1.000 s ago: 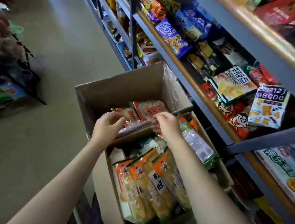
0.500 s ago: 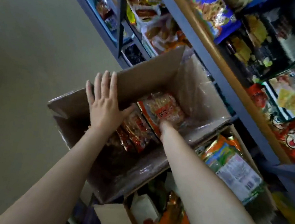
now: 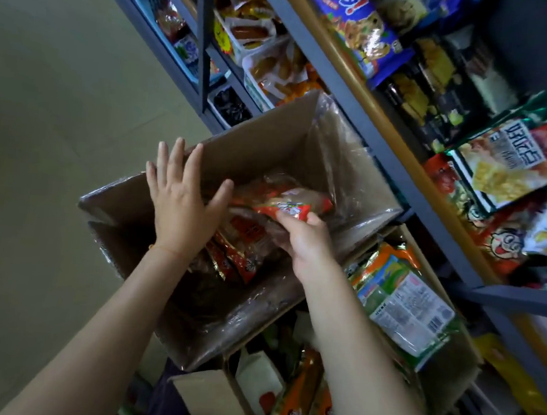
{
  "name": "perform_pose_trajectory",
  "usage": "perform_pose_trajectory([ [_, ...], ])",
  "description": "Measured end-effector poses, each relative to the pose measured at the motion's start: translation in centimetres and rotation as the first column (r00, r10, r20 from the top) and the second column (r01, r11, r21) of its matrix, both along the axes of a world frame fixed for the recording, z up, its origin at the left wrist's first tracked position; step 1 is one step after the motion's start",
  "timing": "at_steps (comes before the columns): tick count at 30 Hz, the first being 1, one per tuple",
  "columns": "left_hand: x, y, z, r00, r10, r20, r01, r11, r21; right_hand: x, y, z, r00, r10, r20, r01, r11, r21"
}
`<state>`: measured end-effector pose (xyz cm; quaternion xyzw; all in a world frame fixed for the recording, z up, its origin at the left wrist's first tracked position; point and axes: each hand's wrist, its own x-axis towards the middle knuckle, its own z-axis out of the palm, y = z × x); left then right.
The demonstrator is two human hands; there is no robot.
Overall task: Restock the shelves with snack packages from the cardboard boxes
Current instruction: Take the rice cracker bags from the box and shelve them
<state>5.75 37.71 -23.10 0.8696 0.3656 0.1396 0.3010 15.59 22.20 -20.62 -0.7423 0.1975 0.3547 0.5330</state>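
Right hand (image 3: 308,243) now grips a red snack package (image 3: 285,205), fingers curled round its near edge, and has it lifted partly clear of the pile; half a second ago that hand was only reaching down into the packs. Left hand (image 3: 180,196) stays flat, fingers wide and straight, held at the left wall of the upper cardboard box (image 3: 258,139); can't tell if it presses the wall or just hovers there. It holds nothing. More red packs (image 3: 238,257) lie in the bottom of that plastic-lined box. A second, lower cardboard box (image 3: 215,404) sits under and in front, with orange packs (image 3: 298,404) and a green-and-white pack (image 3: 402,308) on its right side. Shelves (image 3: 350,108) run along the right, already stocked with assorted snacks. Meaning for the task: pick is made, so the grab step looks done; next is likely lifting the package out and over to a shelf slot. Which slot it belongs in isn't clear from here.
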Motion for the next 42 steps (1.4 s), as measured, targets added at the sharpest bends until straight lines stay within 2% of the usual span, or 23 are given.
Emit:
perform_pose_trajectory([
  [1, 0.1, -0.5, 1.4, 0.998, 0.006, 0.055, -0.004, 0.999, -0.036, -0.7, -1.0, 2.7, 0.978, 0.182, 0.105, -0.177, 0.983, -0.052],
  [3, 0.5, -1.5, 4.5, 0.984, -0.045, 0.174, 0.06, 0.995, -0.078, -1.6, -3.6, 7.5, 0.836, 0.488, 0.249, -0.443, 0.87, -0.219],
  [5, 1.3, -2.4, 7.9, 0.954, -0.171, 0.247, 0.194, 0.978, -0.072, -1.9, -6.4, 11.5, 0.737, 0.592, 0.327, -0.493, 0.801, -0.34],
  [7, 2.1, -3.7, 11.5, 0.903, -0.344, 0.256, 0.363, 0.932, -0.026, -2.4, -9.0, 15.0, 0.728, 0.543, 0.419, -0.444, 0.839, -0.315],
  [10, 2.8, -7.5, 17.4, 0.772, -0.62, 0.139, 0.62, 0.783, 0.047, -3.2, -13.7, 19.9, 0.722, 0.436, 0.538, -0.387, 0.898, -0.209],
  [14, 2.2, -15.7, 23.7, 0.659, -0.752, -0.036, 0.747, 0.647, 0.152, -5.1, -22.1, 25.9, 0.647, 0.308, 0.698, -0.284, 0.946, -0.154],
  [16, 1.3, -20.9, 25.9, 0.596, -0.802, -0.042, 0.801, 0.589, 0.112, -6.8, -27.3, 28.6, 0.599, 0.19, 0.778, -0.183, 0.978, -0.098],
  [19, -1.4, -30.6, 29.9, 0.507, -0.86, 0.051, 0.861, 0.504, -0.062, -9.8, -35.6, 32.2, 0.522, 0.044, 0.852, -0.065, 0.998, -0.012],
  [21, -3.6, -37.3, 31.6, 0.496, -0.866, 0.062, 0.856, 0.476, -0.201, -12.0, -41.5, 34.0, 0.474, -0.03, 0.88, 0.006, 1.0, 0.03],
  [22, -4.5, -40.3, 31.8, 0.511, -0.856, 0.084, 0.846, 0.484, -0.223, -13.1, -44.7, 34.5, 0.436, -0.042, 0.899, 0.045, 0.999, 0.025],
  [24, -6.1, -45.8, 32.0, 0.585, -0.787, 0.196, 0.8, 0.52, -0.3, -15.4, -51.1, 35.1, 0.353, -0.033, 0.935, 0.192, 0.981, -0.038],
  [25, -6.8, -48.3, 32.3, 0.64, -0.713, 0.285, 0.758, 0.526, -0.386, -16.6, -54.5, 35.5, 0.319, -0.041, 0.947, 0.283, 0.958, -0.054],
  [26, -7.5, -50.9, 32.8, 0.699, -0.605, 0.381, 0.705, 0.495, -0.507, -17.6, -57.9, 35.6, 0.301, -0.082, 0.95, 0.37, 0.928, -0.037],
  [27, -8.0, -53.5, 33.4, 0.741, -0.483, 0.467, 0.662, 0.404, -0.631, -18.8, -61.1, 35.9, 0.32, -0.154, 0.935, 0.421, 0.907, 0.005],
  [29, -9.2, -59.1, 35.4, 0.746, -0.361, 0.56, 0.652, 0.225, -0.724, -21.1, -66.4, 36.6, 0.466, -0.312, 0.828, 0.406, 0.907, 0.114],
  [31, -10.2, -64.6, 37.6, 0.701, -0.406, 0.586, 0.686, 0.158, -0.71, -23.8, -70.5, 37.5, 0.637, -0.294, 0.713, 0.301, 0.946, 0.122],
  [32, -10.6, -67.2, 38.5, 0.659, -0.452, 0.6, 0.711, 0.118, -0.693, -25.2, -72.3, 37.9, 0.681, -0.264, 0.683, 0.253, 0.96, 0.119],
  [35, -11.5, -74.6, 40.4, 0.537, -0.56, 0.631, 0.764, 0.005, -0.646, -29.0, -77.7, 39.0, 0.654, -0.316, 0.687, 0.271, 0.946, 0.178],
  [38, -12.4, -81.4, 40.6, 0.429, -0.627, 0.65, 0.762, -0.134, -0.633, -32.1, -83.9, 38.7, 0.606, -0.428, 0.67, 0.389, 0.895, 0.219],
  [42, -13.0, -89.8, 39.0, 0.357, -0.683, 0.637, 0.736, -0.214, -0.642, -34.6, -91.0, 36.4, 0.514, -0.556, 0.653, 0.517, 0.808, 0.281],
])
